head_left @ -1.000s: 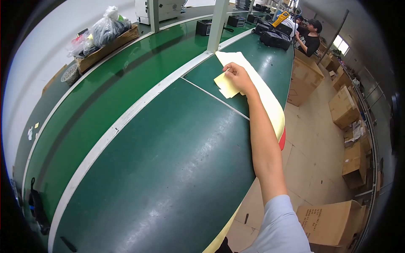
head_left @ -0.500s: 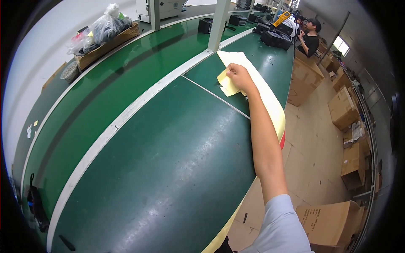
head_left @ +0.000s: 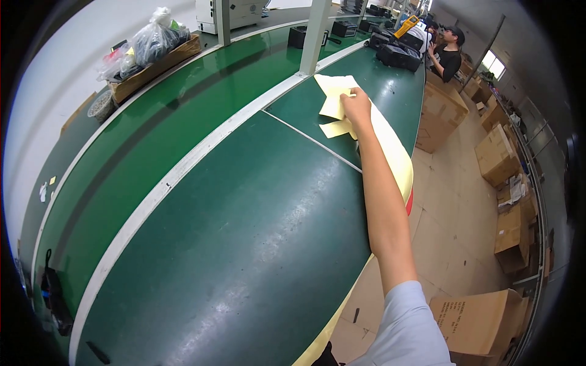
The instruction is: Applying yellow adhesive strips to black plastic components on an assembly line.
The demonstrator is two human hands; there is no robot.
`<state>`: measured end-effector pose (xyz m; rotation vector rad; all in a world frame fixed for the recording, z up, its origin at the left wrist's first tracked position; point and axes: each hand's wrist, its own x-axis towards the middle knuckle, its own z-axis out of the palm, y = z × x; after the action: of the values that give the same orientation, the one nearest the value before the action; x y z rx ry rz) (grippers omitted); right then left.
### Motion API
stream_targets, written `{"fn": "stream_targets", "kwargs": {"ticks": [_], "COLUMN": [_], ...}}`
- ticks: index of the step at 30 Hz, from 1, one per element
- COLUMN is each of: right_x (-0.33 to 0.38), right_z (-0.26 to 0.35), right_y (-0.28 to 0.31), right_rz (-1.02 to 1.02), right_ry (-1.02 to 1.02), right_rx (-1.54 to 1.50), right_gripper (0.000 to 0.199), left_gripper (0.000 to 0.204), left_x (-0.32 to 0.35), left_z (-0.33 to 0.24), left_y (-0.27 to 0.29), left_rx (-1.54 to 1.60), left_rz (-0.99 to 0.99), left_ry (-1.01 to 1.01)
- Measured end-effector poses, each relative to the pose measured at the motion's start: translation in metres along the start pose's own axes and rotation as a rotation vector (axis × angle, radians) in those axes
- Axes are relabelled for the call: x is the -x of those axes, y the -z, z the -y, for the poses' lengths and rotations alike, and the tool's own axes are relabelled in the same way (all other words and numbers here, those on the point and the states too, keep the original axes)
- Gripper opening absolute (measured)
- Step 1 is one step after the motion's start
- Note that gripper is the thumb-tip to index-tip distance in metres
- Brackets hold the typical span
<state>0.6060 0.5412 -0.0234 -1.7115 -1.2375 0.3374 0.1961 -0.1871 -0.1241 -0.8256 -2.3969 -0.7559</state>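
My right hand (head_left: pixel 357 108) is closed, its thumb and fingers pinching the edge of a pale yellow paper piece (head_left: pixel 331 107) over the green bench. Beside it lies a second yellow paper flap (head_left: pixel 336 129), partly behind my wrist. A long pale yellow sheet (head_left: pixel 390 146) runs along the bench's right edge, under and beyond my forearm. Whether the pieces join this sheet is hidden by my hand. Something red (head_left: pixel 409 202) shows below the sheet's edge. My left hand is out of view.
A green bench (head_left: pixel 226 226) with a pale dividing rail (head_left: pixel 162 189) curves away. A post (head_left: pixel 315 39) rises from the rail. Black cases (head_left: pixel 398 58) and a yellow device (head_left: pixel 406 26) stand at the far end, near a person (head_left: pixel 450 55). Cardboard boxes (head_left: pixel 479 320) line the floor at right.
My right hand has shifted slightly right. The paper piece, curled under my fingers before, now spreads flatter toward the left. The lower flap shows more fully.
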Motion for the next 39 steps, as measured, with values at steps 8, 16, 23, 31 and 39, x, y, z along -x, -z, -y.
{"fn": "stream_targets", "kwargs": {"ticks": [8,16,23,31,39], "right_x": [0.020,0.023,0.016,0.023,0.025], "right_z": [0.027,0.001,0.006,0.008,0.002], "right_y": [0.002,0.017,0.016,0.043,0.043], "right_rz": [0.752,0.631,0.702,0.691,0.565], "right_ry": [0.129,0.608,0.646,0.429,0.246], "right_rx": [-0.818,0.260,0.380,0.437,0.827], "right_gripper": [0.044,0.036,0.038,0.027,0.036], "left_gripper": [0.030,0.033,0.036,0.034,0.033], "left_x": [-0.001,-0.002,-0.011,-0.014,0.002], "left_z": [-0.001,0.001,-0.020,-0.028,0.036], "left_y": [0.004,0.005,0.006,-0.002,0.007], "left_rx": [0.136,0.284,0.339,0.353,0.366], "left_rz": [0.005,0.007,-0.066,-0.040,-0.027], "left_ry": [0.063,0.136,0.208,0.182,0.143]}}
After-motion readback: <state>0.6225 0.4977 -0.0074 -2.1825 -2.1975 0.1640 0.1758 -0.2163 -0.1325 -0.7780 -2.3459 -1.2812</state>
